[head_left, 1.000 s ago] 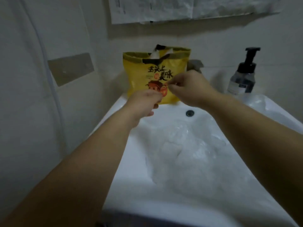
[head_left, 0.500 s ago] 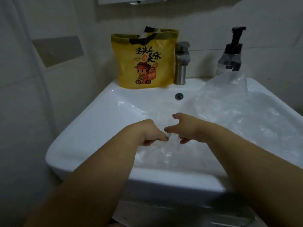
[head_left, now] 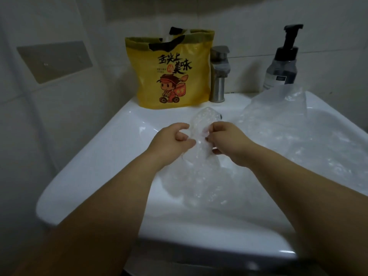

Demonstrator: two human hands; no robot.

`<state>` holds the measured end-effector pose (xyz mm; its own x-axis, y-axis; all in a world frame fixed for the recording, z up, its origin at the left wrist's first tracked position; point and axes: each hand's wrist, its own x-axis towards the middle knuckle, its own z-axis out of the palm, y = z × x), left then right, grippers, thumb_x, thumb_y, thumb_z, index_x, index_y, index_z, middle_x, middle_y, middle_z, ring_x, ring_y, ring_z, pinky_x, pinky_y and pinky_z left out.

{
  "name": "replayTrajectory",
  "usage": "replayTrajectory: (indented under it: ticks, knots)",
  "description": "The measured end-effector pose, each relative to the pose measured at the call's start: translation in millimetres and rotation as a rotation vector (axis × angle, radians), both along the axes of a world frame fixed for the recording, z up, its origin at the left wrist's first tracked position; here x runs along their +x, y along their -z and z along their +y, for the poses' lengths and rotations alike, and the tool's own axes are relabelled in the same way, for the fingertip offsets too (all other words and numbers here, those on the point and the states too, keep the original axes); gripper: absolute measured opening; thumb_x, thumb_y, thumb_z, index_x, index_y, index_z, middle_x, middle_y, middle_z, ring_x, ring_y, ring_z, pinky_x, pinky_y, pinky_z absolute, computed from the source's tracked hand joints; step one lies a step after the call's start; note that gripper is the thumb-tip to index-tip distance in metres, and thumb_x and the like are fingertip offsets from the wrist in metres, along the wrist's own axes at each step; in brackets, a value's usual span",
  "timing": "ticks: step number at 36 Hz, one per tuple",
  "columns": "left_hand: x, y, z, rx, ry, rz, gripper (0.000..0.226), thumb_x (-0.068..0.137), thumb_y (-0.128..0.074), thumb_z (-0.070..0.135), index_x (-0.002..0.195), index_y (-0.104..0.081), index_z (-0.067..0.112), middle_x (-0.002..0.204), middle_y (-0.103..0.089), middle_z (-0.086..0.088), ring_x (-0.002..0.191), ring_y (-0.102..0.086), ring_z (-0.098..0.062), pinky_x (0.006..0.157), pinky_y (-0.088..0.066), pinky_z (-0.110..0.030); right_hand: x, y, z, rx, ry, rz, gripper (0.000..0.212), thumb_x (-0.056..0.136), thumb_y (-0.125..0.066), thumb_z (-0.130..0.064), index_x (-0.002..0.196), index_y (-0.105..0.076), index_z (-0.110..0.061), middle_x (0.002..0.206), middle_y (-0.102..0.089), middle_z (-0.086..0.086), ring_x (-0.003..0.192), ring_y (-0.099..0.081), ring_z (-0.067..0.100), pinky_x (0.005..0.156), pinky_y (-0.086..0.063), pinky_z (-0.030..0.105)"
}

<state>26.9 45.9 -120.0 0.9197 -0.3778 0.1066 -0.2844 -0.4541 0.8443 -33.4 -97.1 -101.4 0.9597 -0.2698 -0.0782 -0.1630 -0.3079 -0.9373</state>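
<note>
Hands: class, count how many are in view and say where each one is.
2. The left hand pinches the left side of the clear bubble wrap above the white sink; the right hand pinches its right side, directly opposite. None seem hidden.

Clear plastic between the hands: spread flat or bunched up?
Bunched up: the left hand and right hand pinch the clear plastic into a crumpled strip over the sink.
</note>
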Motion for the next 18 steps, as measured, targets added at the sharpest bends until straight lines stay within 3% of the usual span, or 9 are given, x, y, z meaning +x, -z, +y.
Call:
replayTrajectory:
  ticks: [3,5,9,12,15,17,18]
  knots:
    - [-0.5,-1.4,-4.3,-0.033,-0.014,-0.089,0.02,0.089,-0.067,0.025,0.109,-0.063,0.023,0.082,-0.061,0.005,0.075,-0.057,-0.013,0.066,-0.042,-0.02,0.8,-0.9,0.5,0.043,0.0,-0.056,0.02,0.09,-0.048,0.001,0.104,-0.062,0.004,0.101,-0.063,0.016,0.092,-0.06,0.029,0.094,-0.049,0.053]
    - [-1.9,-4.9,-4.9,-0.106,-0.033,-0.121,0.008,0.092,-0.063,0.024,0.099,-0.064,0.022,0.076,-0.059,0.006,0.075,-0.058,-0.017,0.069,-0.048,-0.026,1.6,-2.1,1.4,0.033,0.012,-0.081,0.018,0.091,-0.056,-0.007,0.107,-0.061,-0.003,0.109,-0.062,0.014,0.093,-0.062,0.025,0.094,-0.052,0.045]
    - [-8.5,-12.7,-2.0,-0.257,-0.081,-0.122,0.006,0.094,-0.06,0.022,0.099,-0.057,0.019,0.089,-0.058,0.003,0.08,-0.065,-0.019,0.065,-0.057,-0.026,3.8,0.3,-0.4,-0.002,-0.044,-0.018,0.061,0.083,-0.073,-0.024,0.135,-0.041,-0.024,0.111,-0.056,0.002,0.09,-0.063,0.02,0.076,-0.055,0.032]
    - [-11.3,-13.7,2.1,-0.315,-0.108,-0.131,0.014,0.097,-0.055,0.017,0.107,-0.052,0.026,0.095,-0.06,-0.001,0.087,-0.069,-0.02,0.074,-0.06,-0.034,4.3,7.0,-1.0,-0.182,-0.06,0.046,0.063,0.087,-0.068,-0.017,0.141,-0.035,-0.019,0.093,-0.055,-0.004,0.079,-0.058,0.012,0.062,-0.049,0.023]
    - [-8.3,-15.1,7.5,-0.335,-0.192,-0.184,0.028,0.1,-0.044,0.012,0.116,-0.05,0.034,0.093,-0.057,0.001,0.078,-0.065,-0.013,0.075,-0.059,-0.032,4.4,10.7,-6.1,-0.412,0.019,0.008,0.056,0.091,-0.058,-0.016,0.143,-0.036,-0.016,0.124,-0.057,0.008,0.109,-0.057,0.026,0.091,-0.049,0.033]
    - [-5.1,-15.9,10.0,-0.325,-0.261,-0.196,0.03,0.101,-0.038,0.011,0.119,-0.054,0.03,0.088,-0.054,0.007,0.07,-0.061,-0.01,0.082,-0.058,-0.039,3.7,7.7,-10.0,-0.416,0.105,0.0,0.053,0.092,-0.058,-0.024,0.141,-0.04,-0.013,0.134,-0.052,0.008,0.118,-0.053,0.027,0.099,-0.045,0.035]
    - [-3.2,-15.3,10.8,-0.308,-0.287,-0.193,0.028,0.102,-0.037,0.012,0.116,-0.056,0.027,0.087,-0.054,0.01,0.069,-0.06,-0.01,0.086,-0.057,-0.043,3.9,6.2,-11.5,-0.404,0.146,0.0,0.051,0.093,-0.057,-0.031,0.138,-0.043,-0.012,0.13,-0.053,0.008,0.115,-0.054,0.027,0.098,-0.046,0.036]
